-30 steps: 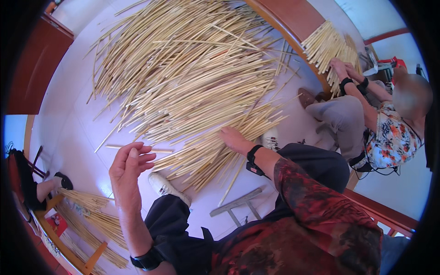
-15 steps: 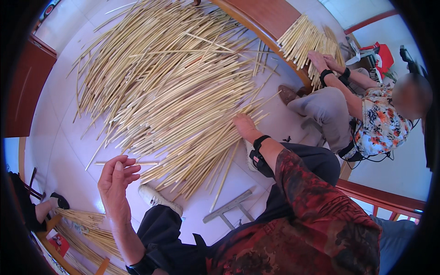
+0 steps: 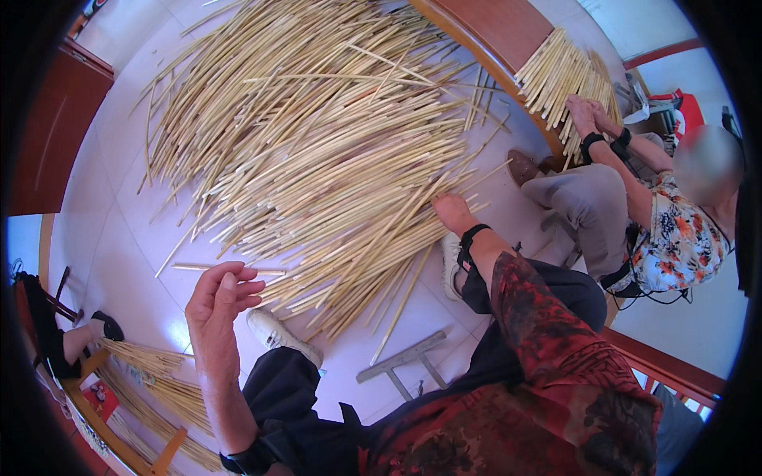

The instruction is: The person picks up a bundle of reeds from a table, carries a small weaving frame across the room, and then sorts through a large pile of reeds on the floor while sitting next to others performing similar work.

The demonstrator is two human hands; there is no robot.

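A broad heap of thin, pale yellow canes (image 3: 317, 170) lies across the floor in front of me. Over its near right edge, my right hand (image 3: 454, 213) is closed round some cane ends, its fingertips partly hidden. My left hand (image 3: 222, 297) is raised near the closer left end of the heap, apart from the canes. Its fingers are loosely bent and spread, with nothing between them. One short cane (image 3: 230, 270) lies separately on the floor just beyond its fingertips.
A person (image 3: 675, 214) sits at the right, both hands on another cane pile (image 3: 567, 83) beside a reddish-brown wooden panel (image 3: 508, 36). More canes (image 3: 171, 389) lie at the lower left. A grey metal frame (image 3: 405, 357) stands between my feet, near my white shoe (image 3: 282, 337).
The whole view has shifted, so the scene sits further right. Both my hands keep nearly the same pose, the right one still at the cane ends.
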